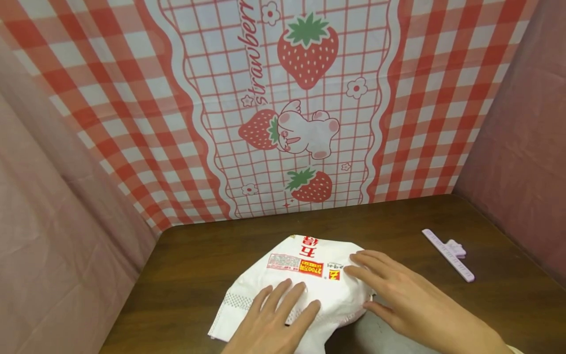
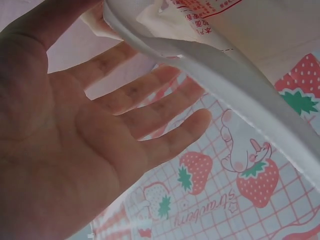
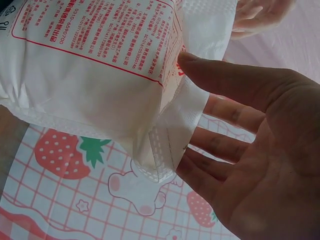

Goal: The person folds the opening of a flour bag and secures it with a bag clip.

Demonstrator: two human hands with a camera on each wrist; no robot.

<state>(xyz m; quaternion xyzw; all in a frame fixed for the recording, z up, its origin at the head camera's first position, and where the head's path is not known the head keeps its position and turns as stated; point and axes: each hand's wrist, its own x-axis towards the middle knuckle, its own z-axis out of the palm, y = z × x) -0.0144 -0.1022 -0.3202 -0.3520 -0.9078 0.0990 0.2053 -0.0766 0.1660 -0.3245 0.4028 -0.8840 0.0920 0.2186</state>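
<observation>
A white plastic bag (image 1: 305,285) with red and yellow print lies on the dark wooden table in the head view. It looks bulging, and its flat, dotted edge sticks out to the lower left. My left hand (image 1: 274,319) rests on the near side, fingers spread; in the left wrist view the same hand (image 2: 95,125) has its fingertips behind the bag's edge. At the bag's right end, my right hand (image 1: 402,290) holds the corner. There, in the right wrist view, the thumb (image 3: 225,77) is in front of the flap and the fingers are behind it.
A pale lilac bag clip (image 1: 448,255) lies on the table (image 1: 190,275) to the right. A strawberry-printed cloth (image 1: 292,123) hangs behind the table's far edge. Pink curtains (image 1: 57,196) flank both sides. A greyish surface shows below the bag, partly hidden.
</observation>
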